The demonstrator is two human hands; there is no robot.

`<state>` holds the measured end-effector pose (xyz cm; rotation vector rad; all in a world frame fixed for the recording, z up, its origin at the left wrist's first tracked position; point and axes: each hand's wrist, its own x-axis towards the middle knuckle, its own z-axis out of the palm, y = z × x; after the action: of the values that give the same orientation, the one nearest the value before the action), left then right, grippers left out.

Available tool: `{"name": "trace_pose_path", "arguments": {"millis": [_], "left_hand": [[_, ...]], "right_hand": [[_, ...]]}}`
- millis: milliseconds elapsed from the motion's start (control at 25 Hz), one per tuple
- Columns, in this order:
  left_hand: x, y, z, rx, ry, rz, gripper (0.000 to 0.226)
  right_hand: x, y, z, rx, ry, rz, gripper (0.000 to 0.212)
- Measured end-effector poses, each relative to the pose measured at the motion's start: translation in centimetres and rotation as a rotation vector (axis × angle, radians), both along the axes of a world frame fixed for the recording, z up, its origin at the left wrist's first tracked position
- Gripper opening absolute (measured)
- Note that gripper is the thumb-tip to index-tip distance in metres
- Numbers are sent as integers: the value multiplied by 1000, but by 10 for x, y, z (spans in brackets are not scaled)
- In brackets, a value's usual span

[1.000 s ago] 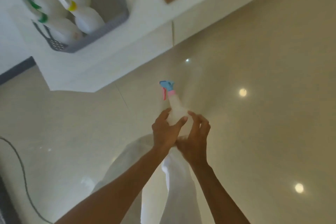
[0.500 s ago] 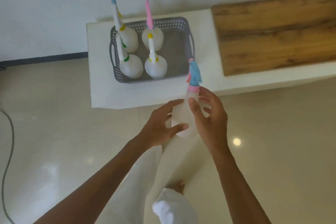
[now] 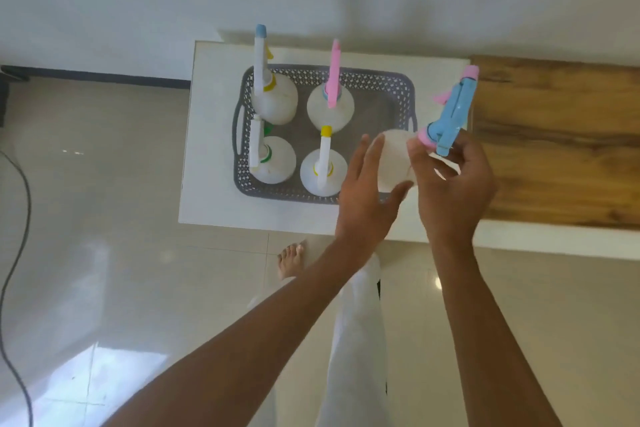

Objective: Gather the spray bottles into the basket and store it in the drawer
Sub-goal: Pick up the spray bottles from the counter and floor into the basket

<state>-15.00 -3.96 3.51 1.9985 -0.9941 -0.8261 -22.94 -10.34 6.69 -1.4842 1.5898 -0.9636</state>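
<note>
A grey perforated basket (image 3: 398, 87) stands on the white cabinet top (image 3: 207, 135) with several white spray bottles upright in its left part. I hold one more white spray bottle (image 3: 394, 163) with a blue and pink trigger head over the basket's right end. My right hand (image 3: 450, 184) grips it at the neck and my left hand (image 3: 367, 198) cups its body from the left, fingers spread. The basket's right front corner is hidden behind my hands.
A wooden board (image 3: 561, 142) covers the cabinet top to the right of the basket. A black cable (image 3: 20, 218) runs over the glossy tiled floor at the left. My bare foot (image 3: 291, 260) and white trouser leg stand before the cabinet's front edge.
My hands have lifted the bottle from in front of the cabinet up over the basket's right end. The view has swung from the floor onto the cabinet top.
</note>
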Motion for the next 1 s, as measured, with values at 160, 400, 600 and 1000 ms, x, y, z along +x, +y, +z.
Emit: {"name": "trace_pose_path", "arguments": {"millis": [160, 400, 600, 1000], "left_hand": [[-1, -58, -20, -31, -87, 230, 66], [3, -100, -63, 97, -51, 357, 64], [15, -113, -86, 207, -57, 367, 57], [8, -104, -82, 174, -3, 413, 60]], "right_hand": [[17, -46, -27, -129, 50, 148, 41], [31, -88, -80, -98, 45, 290, 40], [39, -100, -103, -93, 71, 320, 43], [37, -102, -106, -73, 125, 376, 55]]}}
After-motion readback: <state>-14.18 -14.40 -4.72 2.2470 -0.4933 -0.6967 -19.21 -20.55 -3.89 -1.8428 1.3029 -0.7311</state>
